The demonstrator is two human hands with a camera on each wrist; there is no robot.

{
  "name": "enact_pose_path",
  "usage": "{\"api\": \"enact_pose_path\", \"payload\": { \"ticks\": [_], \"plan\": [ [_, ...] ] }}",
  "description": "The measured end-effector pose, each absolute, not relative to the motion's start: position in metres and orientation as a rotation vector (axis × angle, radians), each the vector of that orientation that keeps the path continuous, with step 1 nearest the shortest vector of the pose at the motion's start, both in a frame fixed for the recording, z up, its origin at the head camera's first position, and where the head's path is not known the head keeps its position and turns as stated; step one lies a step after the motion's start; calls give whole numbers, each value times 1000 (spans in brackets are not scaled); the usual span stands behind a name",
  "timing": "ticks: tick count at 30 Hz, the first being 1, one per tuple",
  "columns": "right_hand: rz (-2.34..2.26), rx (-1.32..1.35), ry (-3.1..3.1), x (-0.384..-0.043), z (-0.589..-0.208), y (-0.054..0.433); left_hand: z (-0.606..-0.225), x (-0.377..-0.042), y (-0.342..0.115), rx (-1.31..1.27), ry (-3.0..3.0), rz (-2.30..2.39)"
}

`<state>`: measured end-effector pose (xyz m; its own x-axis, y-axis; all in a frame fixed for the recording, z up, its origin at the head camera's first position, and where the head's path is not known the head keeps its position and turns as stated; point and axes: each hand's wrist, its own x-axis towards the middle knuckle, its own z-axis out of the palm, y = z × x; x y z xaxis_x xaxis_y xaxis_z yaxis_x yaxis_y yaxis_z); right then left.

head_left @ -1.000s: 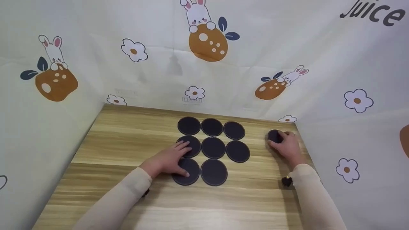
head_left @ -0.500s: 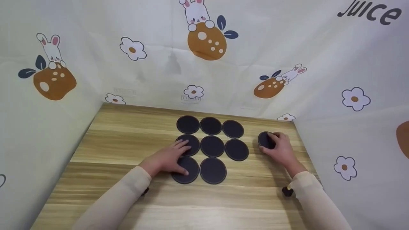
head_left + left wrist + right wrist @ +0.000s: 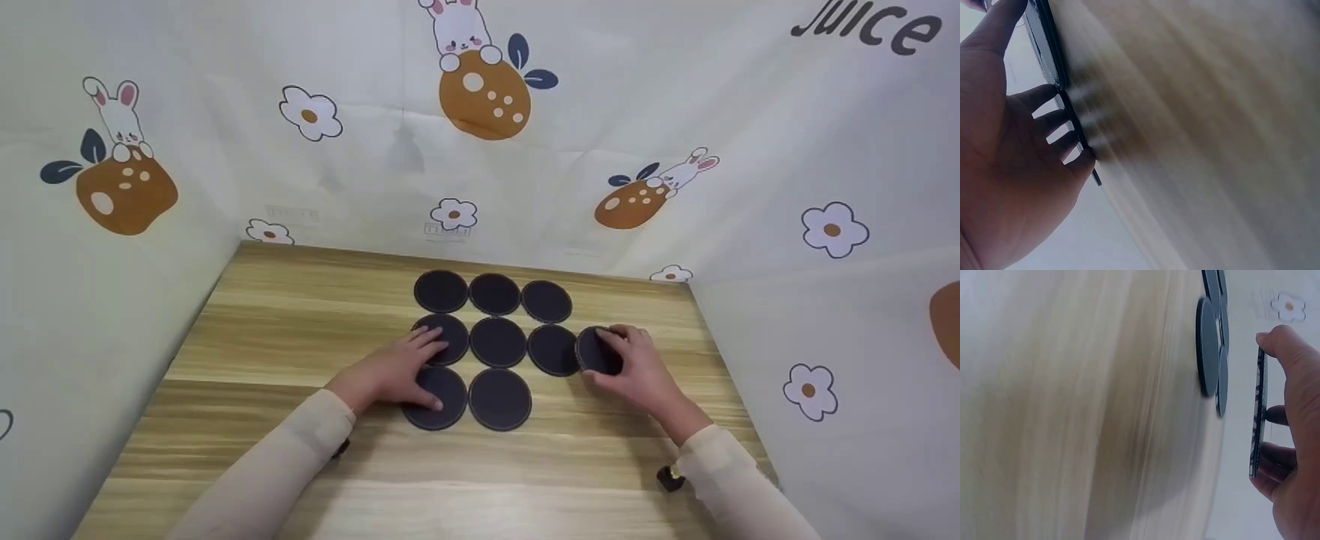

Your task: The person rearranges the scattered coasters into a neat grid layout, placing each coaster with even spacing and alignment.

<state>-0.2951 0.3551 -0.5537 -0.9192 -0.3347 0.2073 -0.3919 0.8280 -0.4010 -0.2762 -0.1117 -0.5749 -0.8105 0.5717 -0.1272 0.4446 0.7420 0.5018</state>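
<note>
Several round black coasters with stitched rims lie flat in touching rows in the head view, three at the back, three in the middle, two at the front. My left hand [image 3: 394,371] rests with fingers spread on the left middle coaster [image 3: 454,341] and its thumb on the left front coaster [image 3: 439,412]. My right hand [image 3: 634,367] grips another coaster [image 3: 596,354] by its edges, thumb at the near side and fingers at the far side. In the right wrist view this held coaster [image 3: 1258,413] shows edge-on, raised off the table.
The wood-grain table [image 3: 300,300] is bounded by pale cloth walls [image 3: 360,187] printed with rabbits, oranges and flowers, at the back and both sides. Small black devices, one of them a wrist camera [image 3: 670,478], hang under both cuffs. The right front coaster [image 3: 500,400] has bare table to its right.
My right hand has carried its coaster left and nearer, from the table's right side to beside the middle row, where it overlaps the end coaster in view. The left hand stays in place.
</note>
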Motion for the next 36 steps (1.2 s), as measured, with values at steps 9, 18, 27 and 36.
{"api": "enact_pose_path", "payload": {
  "ticks": [9,18,27,36],
  "plan": [
    [669,666,-2888,-273,-548,336,-576,-275,-112,779,2674,664],
    [681,769,-2853,-261,-546,326,-576,-276,-113,777,2672,651],
    [683,826,-2821,-252,-548,321,-574,-276,-112,807,2674,659],
    [661,879,-2818,-247,-549,317,-577,-277,-113,814,2675,659]
  ]
}}
